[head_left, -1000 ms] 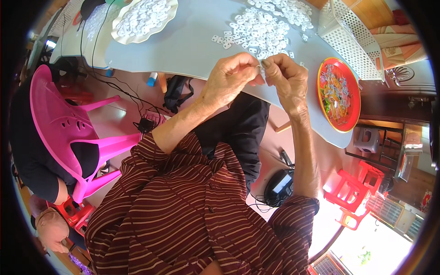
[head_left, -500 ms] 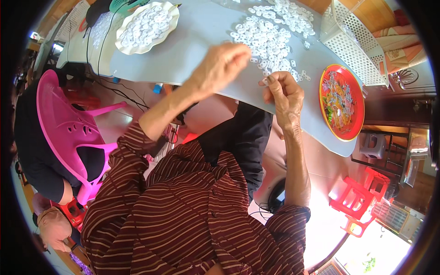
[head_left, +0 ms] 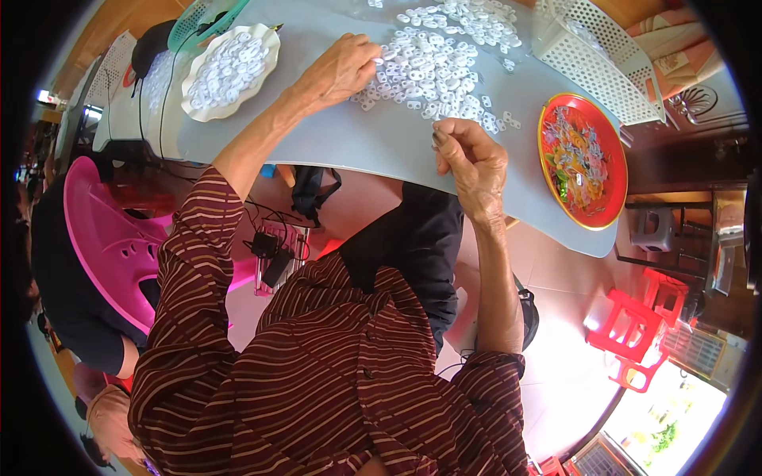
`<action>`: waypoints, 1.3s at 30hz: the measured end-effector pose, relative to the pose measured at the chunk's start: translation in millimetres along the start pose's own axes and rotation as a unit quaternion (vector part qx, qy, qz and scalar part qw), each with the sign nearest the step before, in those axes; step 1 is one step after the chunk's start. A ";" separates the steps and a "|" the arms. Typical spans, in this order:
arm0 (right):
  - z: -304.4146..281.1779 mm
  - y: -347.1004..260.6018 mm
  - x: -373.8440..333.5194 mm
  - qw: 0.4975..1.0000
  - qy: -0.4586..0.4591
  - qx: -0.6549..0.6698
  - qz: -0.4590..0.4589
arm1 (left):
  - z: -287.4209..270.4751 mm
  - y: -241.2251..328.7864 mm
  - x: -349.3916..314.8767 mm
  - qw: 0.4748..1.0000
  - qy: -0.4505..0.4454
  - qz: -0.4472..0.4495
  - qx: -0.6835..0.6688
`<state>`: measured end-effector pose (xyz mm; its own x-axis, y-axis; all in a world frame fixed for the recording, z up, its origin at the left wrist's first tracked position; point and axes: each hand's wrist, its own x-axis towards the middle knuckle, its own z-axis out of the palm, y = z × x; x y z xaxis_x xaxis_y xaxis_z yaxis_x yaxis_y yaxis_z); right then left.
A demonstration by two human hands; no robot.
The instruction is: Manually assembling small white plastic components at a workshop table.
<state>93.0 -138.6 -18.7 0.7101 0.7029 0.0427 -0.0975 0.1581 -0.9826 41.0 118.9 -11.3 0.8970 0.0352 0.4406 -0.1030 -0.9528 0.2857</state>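
My left hand (head_left: 343, 71) reaches over the table to the left edge of a loose pile of small white oval plastic pieces with holes (head_left: 429, 71). Its fingers are curled together at the pile, and what they hold, if anything, is hidden. Just below the pile, my right hand (head_left: 475, 165) is raised over the table's near edge with thumb and forefinger pinched. Whatever sits in that pinch is too small to make out. A scalloped white plate (head_left: 190, 109) heaped with similar white pieces stands left of my left hand.
A red gold-rimmed tray (head_left: 611, 178) of small shiny and coloured bits lies at the right. Behind it stands a white perforated basket (head_left: 635, 87); a green basket (head_left: 184, 30) is far left. A pink chair (head_left: 99, 230) with a seated person is at left, red stools (head_left: 627, 325) at right.
My left hand has moved left and away from my right hand, out to the pile's left edge. My right hand has shifted slightly left, still pinched. The whole view has shifted a little.
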 end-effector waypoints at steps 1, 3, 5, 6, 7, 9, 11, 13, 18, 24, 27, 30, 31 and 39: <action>0.0 0.7 -0.1 1.000 0.003 0.015 -0.011 | -1.2 0.5 2.1 1.000 -0.011 -0.012 -0.010; -0.5 3.5 -0.4 0.999 0.011 0.030 -0.024 | -5.0 17.9 1.6 0.980 -0.044 -0.107 -0.160; -0.9 7.7 0.6 0.996 0.006 0.078 -0.047 | -12.6 45.3 1.0 0.928 -0.078 -0.202 -0.303; -1.6 7.8 1.1 0.996 0.011 0.076 -0.048 | -15.0 59.8 2.0 0.889 -0.107 -0.237 -0.376; -1.5 8.3 1.3 0.996 0.011 0.073 -0.055 | -17.1 71.6 1.9 0.842 -0.136 -0.272 -0.445; -1.4 8.5 1.6 0.996 0.015 0.070 -0.061 | -18.0 84.8 2.5 0.817 -0.143 -0.270 -0.490; -1.7 7.2 1.6 0.993 0.022 0.096 -0.063 | -17.4 93.6 3.5 0.779 -0.145 -0.280 -0.543; -3.7 7.9 1.2 0.993 0.027 0.095 -0.062 | -18.7 100.9 6.8 0.785 -0.151 -0.274 -0.535; -2.0 7.3 0.9 0.992 0.036 0.093 -0.080 | -14.1 103.5 11.5 0.820 -0.150 -0.247 -0.494; -2.4 2.7 0.5 0.997 0.029 0.009 -0.076 | -9.4 99.1 12.6 0.838 -0.159 -0.248 -0.460; -2.5 1.9 0.8 0.998 0.021 0.003 -0.065 | -5.8 94.3 12.0 0.847 -0.192 -0.234 -0.437; -2.4 3.2 1.1 0.998 0.019 0.011 -0.064 | -7.7 95.6 13.9 0.854 -0.195 -0.223 -0.427; -2.5 3.7 1.3 0.998 0.016 0.002 -0.066 | -8.4 94.3 15.4 0.864 -0.211 -0.211 -0.404; -3.8 2.8 1.0 0.997 -0.003 -0.027 -0.069 | -12.5 83.4 27.0 0.902 -0.292 -0.101 -0.302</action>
<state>96.1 -140.0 -22.1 0.7104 0.6806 0.1791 0.0390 0.2160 -0.9756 51.3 44.1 35.1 0.9791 -0.1431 -0.1446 0.0305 -0.5995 0.7998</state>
